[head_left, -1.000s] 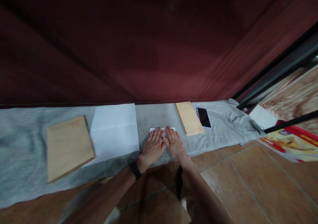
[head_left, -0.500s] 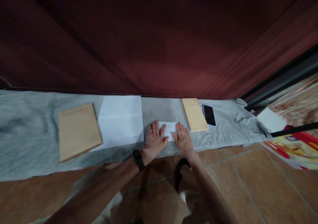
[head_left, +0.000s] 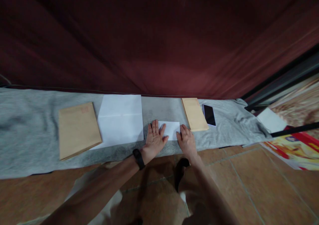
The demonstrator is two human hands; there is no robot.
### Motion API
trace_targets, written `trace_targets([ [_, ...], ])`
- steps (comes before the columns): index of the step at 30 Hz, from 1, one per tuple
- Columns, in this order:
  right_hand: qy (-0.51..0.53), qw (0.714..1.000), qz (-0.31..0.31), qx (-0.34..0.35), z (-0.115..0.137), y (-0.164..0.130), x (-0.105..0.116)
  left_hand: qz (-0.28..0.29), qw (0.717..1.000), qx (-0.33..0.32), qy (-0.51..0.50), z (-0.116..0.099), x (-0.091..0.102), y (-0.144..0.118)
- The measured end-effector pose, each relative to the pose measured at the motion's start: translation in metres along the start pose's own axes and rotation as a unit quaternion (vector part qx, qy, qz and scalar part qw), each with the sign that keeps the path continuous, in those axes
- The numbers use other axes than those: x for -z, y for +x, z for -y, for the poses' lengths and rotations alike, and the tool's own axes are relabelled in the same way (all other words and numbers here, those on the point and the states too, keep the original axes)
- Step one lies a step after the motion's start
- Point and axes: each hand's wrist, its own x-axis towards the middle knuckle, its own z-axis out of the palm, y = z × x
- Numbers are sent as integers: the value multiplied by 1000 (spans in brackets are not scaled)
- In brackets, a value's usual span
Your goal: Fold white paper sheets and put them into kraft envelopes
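Observation:
A small folded sheet of white paper [head_left: 171, 130] lies on the grey cloth between my two hands. My left hand [head_left: 155, 138] rests flat on the paper's left end, fingers stretched out and thumb spread over it. At the right edge of the paper is my right hand [head_left: 186, 140], its fingers curled and thumb and fingertips touching that edge; whether it pinches the edge I cannot make out. Left of my hands lies a larger stack of white paper [head_left: 121, 123] with a crease across it. Brown envelopes [head_left: 79, 131] partly cover its left side.
Grey cloth [head_left: 161, 108] covers the narrow surface, with a dark red curtain [head_left: 159, 52] behind it. Narrower tan envelopes [head_left: 195, 114] and a phone [head_left: 209, 115] lie to the right. A red and yellow box [head_left: 296, 150] stands on the tiled floor [head_left: 249, 171].
My right hand has slid slightly right, from lying flat on the paper to its right edge, with its fingers now curled. More of the paper shows. My left hand stays in place.

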Motion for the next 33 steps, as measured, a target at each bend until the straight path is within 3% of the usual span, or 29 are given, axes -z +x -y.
trace_targets([
  [11, 97, 981, 66, -155, 8, 22, 10, -15, 1000, 2, -12, -2, 2, -1],
  [15, 187, 957, 71, -208, 1, 27, 7, -15, 1000, 3, -21, -2, 1, -2],
  [20, 340, 908, 61, -237, -5, 34, 1, -21, 1000, -2, -8, -3, 2, -3],
  [24, 385, 888, 53, -246, -6, 39, -1, -35, 999, -12, -28, 1, 8, -1],
  [29, 450, 856, 49, -251, -2, 44, 5, -55, 991, 10, -123, 16, 22, 13],
  [33, 502, 828, 40, -246, 2, 46, 14, -103, 948, 53, -296, 31, 29, 33],
])
